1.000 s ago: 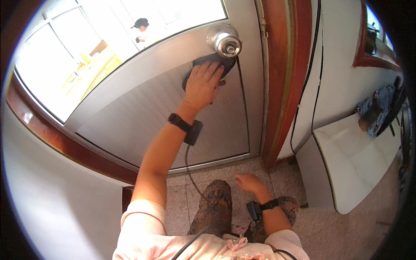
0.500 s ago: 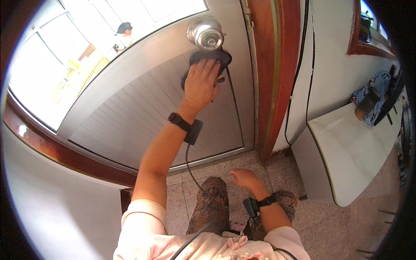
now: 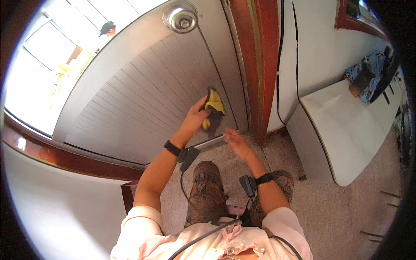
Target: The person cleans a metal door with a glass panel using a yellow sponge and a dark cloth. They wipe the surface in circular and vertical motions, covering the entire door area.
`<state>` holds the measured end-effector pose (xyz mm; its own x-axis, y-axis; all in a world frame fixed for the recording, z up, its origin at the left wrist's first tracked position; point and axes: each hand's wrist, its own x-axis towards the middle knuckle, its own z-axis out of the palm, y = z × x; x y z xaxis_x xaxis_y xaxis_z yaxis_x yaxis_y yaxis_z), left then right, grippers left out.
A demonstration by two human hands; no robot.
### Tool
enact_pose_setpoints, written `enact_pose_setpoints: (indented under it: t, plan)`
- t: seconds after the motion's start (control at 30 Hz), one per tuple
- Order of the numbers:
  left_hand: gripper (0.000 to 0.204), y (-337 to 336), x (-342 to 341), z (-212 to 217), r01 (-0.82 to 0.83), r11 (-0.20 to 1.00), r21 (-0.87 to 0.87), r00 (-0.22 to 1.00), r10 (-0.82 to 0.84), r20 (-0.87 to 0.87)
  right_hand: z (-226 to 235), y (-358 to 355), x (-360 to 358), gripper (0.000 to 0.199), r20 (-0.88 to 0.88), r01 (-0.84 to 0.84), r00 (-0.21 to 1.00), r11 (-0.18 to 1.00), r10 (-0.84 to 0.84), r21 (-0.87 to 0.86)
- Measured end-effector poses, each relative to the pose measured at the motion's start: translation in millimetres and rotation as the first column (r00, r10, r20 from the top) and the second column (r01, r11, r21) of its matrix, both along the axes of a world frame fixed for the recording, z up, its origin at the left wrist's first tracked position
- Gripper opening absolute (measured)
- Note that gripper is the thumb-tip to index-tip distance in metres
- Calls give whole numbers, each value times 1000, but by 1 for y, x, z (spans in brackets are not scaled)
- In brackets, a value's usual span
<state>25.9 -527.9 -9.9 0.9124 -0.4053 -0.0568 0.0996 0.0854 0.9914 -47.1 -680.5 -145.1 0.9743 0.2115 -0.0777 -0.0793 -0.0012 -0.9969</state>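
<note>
Silver-grey door (image 3: 130,95), largest item on record, spans roughly 9 to 12 o'clock of my view, its grooved lower panel set beneath bright glazing. Reddish-brown door frame (image 3: 262,69) runs beside it at 1 o'clock. Pale-topped bench (image 3: 346,125) stands at 3 o'clock. Beyond the glazing, between 10 and 11 o'clock, a person in a dark cap (image 3: 107,29) is partly visible; detail there is washed out by glare. Blue fabric (image 3: 375,60) lies on the bench between 2 and 3 o'clock, a brown cylindrical object (image 3: 362,81) resting against it.

My left hand (image 3: 193,121), near the centre of view, has its fingers closed on the left edge of a yellow and dark cloth (image 3: 215,106). That cloth is folded, its yellow face partly showing, and sits in front of the lower panel; whether it touches the panel I cannot tell. My right hand (image 3: 237,142) lies near it, at the cloth's 5 o'clock, fingers loosely open and slightly blurred. Round metal doorknob (image 3: 182,19) is fixed between 11 and 12 o'clock.
</note>
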Motion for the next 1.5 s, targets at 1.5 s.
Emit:
enact_pose_setpoints:
  t: [1.5]
  plan:
    - [54,20,-104,-64,-483,686,544,695,-78,715,32,23,-12,54,-78,-73,983,751,164,656]
